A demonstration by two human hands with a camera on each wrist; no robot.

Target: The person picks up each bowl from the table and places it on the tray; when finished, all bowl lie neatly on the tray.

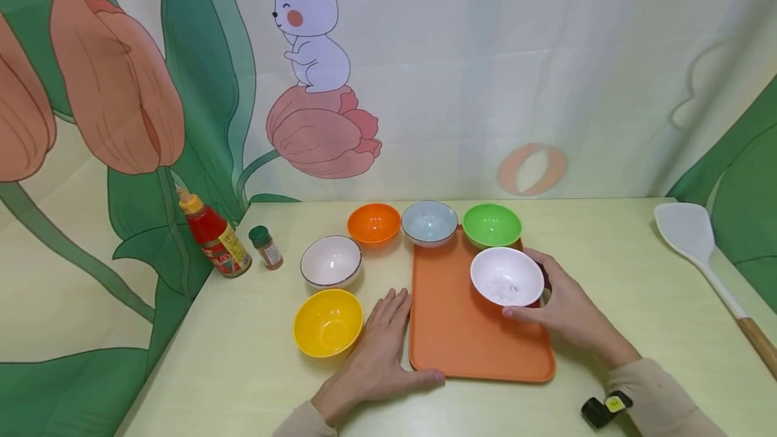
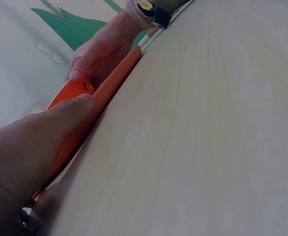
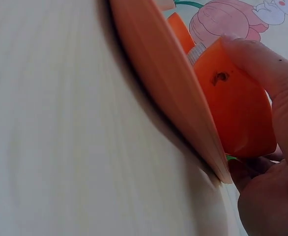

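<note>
My right hand (image 1: 573, 309) grips a bowl (image 1: 506, 274), white inside and red-orange outside, over the right part of an orange tray (image 1: 455, 329). In the right wrist view, the thumb lies along the bowl's outer wall (image 3: 242, 113), which has a dark mark, and the other fingers are partly hidden behind it. Flat on the table, my left hand (image 1: 376, 363) rests between the tray's left edge and a yellow bowl (image 1: 328, 324), its fingers straight. Its thumb reaches along the tray's near left corner; in the left wrist view the thumb (image 2: 68, 115) overlaps the tray's rim.
Behind stand an orange bowl (image 1: 373, 224), a light blue bowl (image 1: 429, 223) and a green bowl (image 1: 492, 225); a dark-rimmed white bowl (image 1: 331, 261) is at left. A red sauce bottle (image 1: 218, 241) and green-capped jar (image 1: 266, 248) stand far left. A white spatula (image 1: 688, 231) lies right.
</note>
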